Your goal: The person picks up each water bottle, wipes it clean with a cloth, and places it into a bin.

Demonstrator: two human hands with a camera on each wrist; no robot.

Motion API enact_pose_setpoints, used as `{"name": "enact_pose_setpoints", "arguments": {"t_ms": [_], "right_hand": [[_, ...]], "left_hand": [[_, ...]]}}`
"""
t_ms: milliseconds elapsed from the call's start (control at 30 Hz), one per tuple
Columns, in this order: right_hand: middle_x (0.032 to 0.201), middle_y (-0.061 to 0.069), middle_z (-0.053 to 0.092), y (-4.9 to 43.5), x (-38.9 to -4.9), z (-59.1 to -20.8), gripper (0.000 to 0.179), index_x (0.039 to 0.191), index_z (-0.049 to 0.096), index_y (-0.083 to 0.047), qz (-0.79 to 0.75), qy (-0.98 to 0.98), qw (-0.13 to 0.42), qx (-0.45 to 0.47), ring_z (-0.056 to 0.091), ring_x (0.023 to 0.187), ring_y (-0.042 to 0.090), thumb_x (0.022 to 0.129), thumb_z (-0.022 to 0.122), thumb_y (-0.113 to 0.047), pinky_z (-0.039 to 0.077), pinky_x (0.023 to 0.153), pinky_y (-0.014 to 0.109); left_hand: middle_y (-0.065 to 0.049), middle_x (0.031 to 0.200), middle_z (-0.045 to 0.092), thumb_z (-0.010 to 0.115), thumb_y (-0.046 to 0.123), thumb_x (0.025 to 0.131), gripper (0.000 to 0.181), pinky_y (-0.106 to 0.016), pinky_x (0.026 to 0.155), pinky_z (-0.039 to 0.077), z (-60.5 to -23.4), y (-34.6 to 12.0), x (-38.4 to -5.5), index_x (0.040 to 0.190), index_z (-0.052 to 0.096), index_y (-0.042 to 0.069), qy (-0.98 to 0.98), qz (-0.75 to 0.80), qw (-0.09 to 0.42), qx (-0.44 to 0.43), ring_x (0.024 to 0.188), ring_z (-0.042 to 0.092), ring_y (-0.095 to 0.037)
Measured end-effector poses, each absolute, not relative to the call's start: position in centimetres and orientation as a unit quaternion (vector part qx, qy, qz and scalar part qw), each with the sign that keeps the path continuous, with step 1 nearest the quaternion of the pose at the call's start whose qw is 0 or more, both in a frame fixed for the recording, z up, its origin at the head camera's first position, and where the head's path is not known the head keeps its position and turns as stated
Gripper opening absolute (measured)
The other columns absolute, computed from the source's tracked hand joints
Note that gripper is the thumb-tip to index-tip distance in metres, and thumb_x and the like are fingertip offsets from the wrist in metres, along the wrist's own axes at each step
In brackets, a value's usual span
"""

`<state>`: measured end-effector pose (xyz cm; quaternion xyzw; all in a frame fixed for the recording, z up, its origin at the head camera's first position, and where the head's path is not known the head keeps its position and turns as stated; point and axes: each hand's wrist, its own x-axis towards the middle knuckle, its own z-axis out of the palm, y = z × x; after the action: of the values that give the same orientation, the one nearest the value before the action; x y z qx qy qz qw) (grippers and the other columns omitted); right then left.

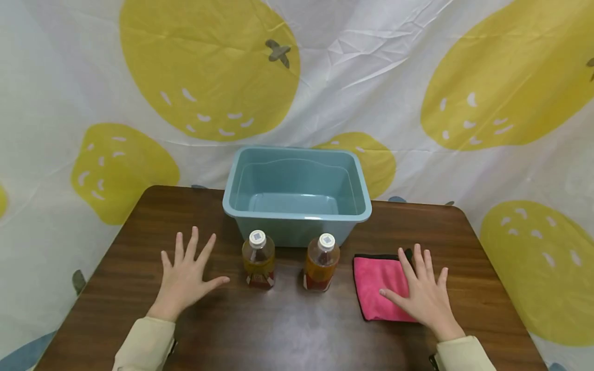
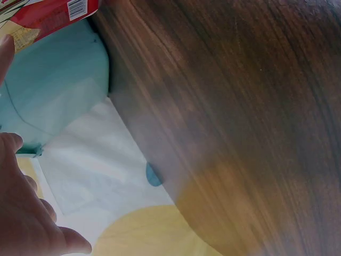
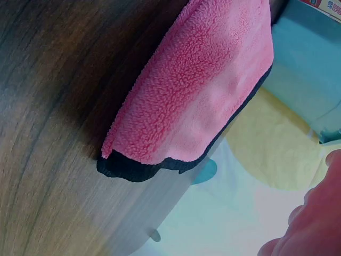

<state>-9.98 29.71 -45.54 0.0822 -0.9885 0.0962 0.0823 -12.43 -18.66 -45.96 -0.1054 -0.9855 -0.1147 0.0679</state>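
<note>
My left hand (image 1: 184, 275) is spread over the table's left side, its thumb pointing toward a bottle (image 1: 259, 262) of yellowish drink with a white cap. A second bottle (image 1: 321, 264), amber with a red lower label, stands to the right of the first. On the right, my right hand (image 1: 423, 293) hovers with fingers spread over a folded pink cloth (image 1: 378, 283) with black edging. The cloth's fluffy pile (image 3: 181, 90) shows close up in the right wrist view. Neither hand holds anything. Part of the cloth is hidden beneath the right hand in the head view.
A light blue plastic tub (image 1: 297, 216) stands behind the bottles at the far edge of the dark wooden table (image 1: 278, 330). A white curtain (image 1: 352, 103) printed with yellow fruit hangs just beyond the table.
</note>
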Motion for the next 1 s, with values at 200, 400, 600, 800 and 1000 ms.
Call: {"name": "enact_pose_setpoints", "arguments": {"t_ms": [200, 400, 600, 800, 1000], "right_hand": [[0.15, 0.02, 0.002, 29.7, -10.0, -45.5, 0.099, 0.147, 0.01, -0.02, 0.096, -0.989, 0.079, 0.083, -0.01, 0.137, 0.033, 0.072, 0.06, -0.063, -0.001, 0.093, 0.072], [0.15, 0.02, 0.001, 29.7, -9.9, -45.5, 0.099, 0.147, 0.01, -0.02, 0.094, -0.989, 0.074, 0.082, -0.01, 0.137, 0.034, 0.073, 0.059, -0.063, -0.001, 0.094, 0.072], [0.15, 0.02, 0.003, 29.7, -9.9, -45.8, 0.099, 0.147, 0.01, -0.021, 0.101, -0.988, 0.072, 0.087, -0.008, 0.137, 0.034, 0.072, 0.06, -0.063, 0.0, 0.093, 0.073], [0.149, 0.021, 0.006, 29.6, -9.8, -45.9, 0.099, 0.146, 0.012, -0.021, 0.1, -0.988, 0.072, 0.089, -0.006, 0.137, 0.035, 0.071, 0.061, -0.063, 0.002, 0.092, 0.074], [0.149, 0.021, 0.005, 29.5, -9.7, -46.1, 0.1, 0.147, 0.01, -0.022, 0.096, -0.99, 0.059, 0.088, -0.005, 0.137, 0.036, 0.071, 0.06, -0.065, 0.002, 0.092, 0.073]], "left_hand": [[-0.016, 0.151, -0.005, 0.062, 0.063, 0.071, 0.098, -0.075, 0.09, 0.006, -45.7, -18.4, -12.2, 0.146, 0.01, 0.026, -0.984, -0.123, 0.069, -0.109, 0.134, -0.01, -0.044], [-0.015, 0.151, -0.004, 0.062, 0.062, 0.071, 0.098, -0.075, 0.09, 0.007, -45.4, -18.1, -12.1, 0.146, 0.012, 0.026, -0.981, -0.132, 0.077, -0.117, 0.134, -0.009, -0.043], [-0.014, 0.151, -0.005, 0.063, 0.063, 0.07, 0.098, -0.075, 0.09, 0.008, -44.8, -17.6, -11.9, 0.146, 0.012, 0.027, -0.978, -0.147, 0.08, -0.121, 0.134, -0.011, -0.042], [-0.01, 0.152, -0.008, 0.061, 0.064, 0.07, 0.098, -0.074, 0.091, 0.009, -44.0, -16.6, -11.6, 0.146, 0.011, 0.027, -0.974, -0.165, 0.082, -0.132, 0.135, -0.013, -0.038], [-0.013, 0.152, -0.003, 0.064, 0.063, 0.069, 0.101, -0.073, 0.093, 0.012, -42.4, -15.3, -11.2, 0.146, 0.013, 0.024, -0.968, -0.17, 0.108, -0.147, 0.135, -0.009, -0.039]]}}
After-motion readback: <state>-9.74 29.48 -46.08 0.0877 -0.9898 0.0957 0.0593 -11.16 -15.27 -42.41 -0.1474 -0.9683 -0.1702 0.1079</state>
